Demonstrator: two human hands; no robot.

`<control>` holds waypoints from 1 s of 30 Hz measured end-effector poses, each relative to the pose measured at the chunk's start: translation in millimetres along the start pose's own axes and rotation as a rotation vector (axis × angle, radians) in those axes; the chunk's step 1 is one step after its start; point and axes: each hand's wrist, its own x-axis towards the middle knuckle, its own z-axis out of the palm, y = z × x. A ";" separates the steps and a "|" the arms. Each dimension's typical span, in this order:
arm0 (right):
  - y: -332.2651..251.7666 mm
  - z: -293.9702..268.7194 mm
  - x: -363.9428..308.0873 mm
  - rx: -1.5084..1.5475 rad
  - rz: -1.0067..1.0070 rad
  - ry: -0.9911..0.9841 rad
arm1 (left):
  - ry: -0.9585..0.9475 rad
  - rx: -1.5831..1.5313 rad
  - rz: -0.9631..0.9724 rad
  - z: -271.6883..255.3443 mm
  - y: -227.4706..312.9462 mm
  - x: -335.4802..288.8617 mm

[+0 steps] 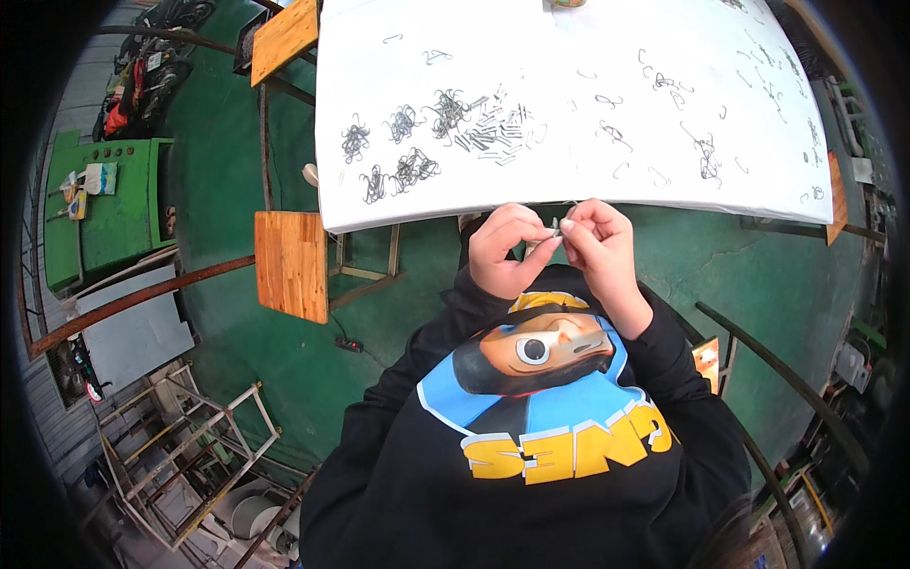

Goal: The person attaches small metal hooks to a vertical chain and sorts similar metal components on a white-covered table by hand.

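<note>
Close together in front of the white table's near edge, my left hand [509, 250] and my right hand [603, 254] are both closed in a pinch. Between their fingertips is a small grey metal piece [555, 228]; its exact shape is too small to make out. On the white table [531, 38], ahead and to the left, lie several piles of dark wire hooks [415, 169]. Beside them is a spread of short, straight grey metal pieces [495, 135]. More hooks [707, 156] are scattered in loose clusters over the right half.
A wooden stool [290, 266] stands left of the table, and another wooden top [284, 40] is farther off. Green machinery [109, 209], a metal frame [190, 455] and a power strip [349, 345] are on the left. A dark rail [768, 360] runs along the right.
</note>
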 end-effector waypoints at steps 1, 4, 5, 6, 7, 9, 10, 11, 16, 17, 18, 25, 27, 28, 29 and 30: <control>0.1 2.3 -2.8 0.020 -0.047 0.045 | -0.007 0.016 0.009 -0.4 1.1 1.8; 4.9 -1.6 -8.9 -0.287 -0.431 0.111 | 0.046 0.014 -0.020 0.9 -1.0 6.6; 4.9 -3.7 -9.7 -0.428 -0.562 0.119 | 0.111 -0.019 -0.066 1.8 -8.9 8.0; 1.1 -3.4 -10.5 -0.475 -0.653 0.129 | 0.140 0.088 -0.147 3.6 -29.6 7.6; 0.1 -3.9 -10.8 -0.492 -0.661 0.133 | 0.130 0.251 -0.146 3.3 -47.1 13.1; -1.0 -3.9 -11.2 -0.526 -0.682 0.136 | 0.080 0.489 -0.077 0.7 -103.9 14.4; -1.3 -4.4 -11.0 -0.536 -0.684 0.134 | 0.030 0.617 -0.054 -1.6 -119.2 18.0; -2.2 -4.5 -11.5 -0.549 -0.683 0.135 | -0.022 0.741 -0.031 -3.5 -128.4 22.0; -4.5 -4.9 -15.6 -0.604 -0.658 0.120 | -0.031 0.784 -0.056 -6.6 -143.1 30.9; -3.7 -6.5 -16.0 -0.605 -0.644 0.120 | -0.027 0.789 -0.070 -5.4 -144.1 31.2; -2.6 -6.6 -15.6 -0.603 -0.633 0.120 | -0.028 0.815 -0.075 -5.0 -145.7 31.8; 0.6 -8.6 -10.7 -0.609 -0.544 0.085 | 0.082 -0.361 -0.589 -1.3 -100.4 24.3; -0.2 -7.7 -8.9 -0.610 -0.515 0.057 | -0.056 -0.692 -0.506 -2.2 -76.0 19.5; -0.1 -7.0 -8.2 -0.610 -0.501 0.043 | -0.113 -0.772 -0.470 -1.5 -64.9 18.9; 0.2 -6.2 -7.5 -0.608 -0.492 0.029 | -0.171 -0.850 -0.433 0.2 -54.4 18.9; -0.3 -5.6 -6.4 -0.607 -0.485 0.014 | -0.227 -0.928 -0.391 1.8 -46.5 18.9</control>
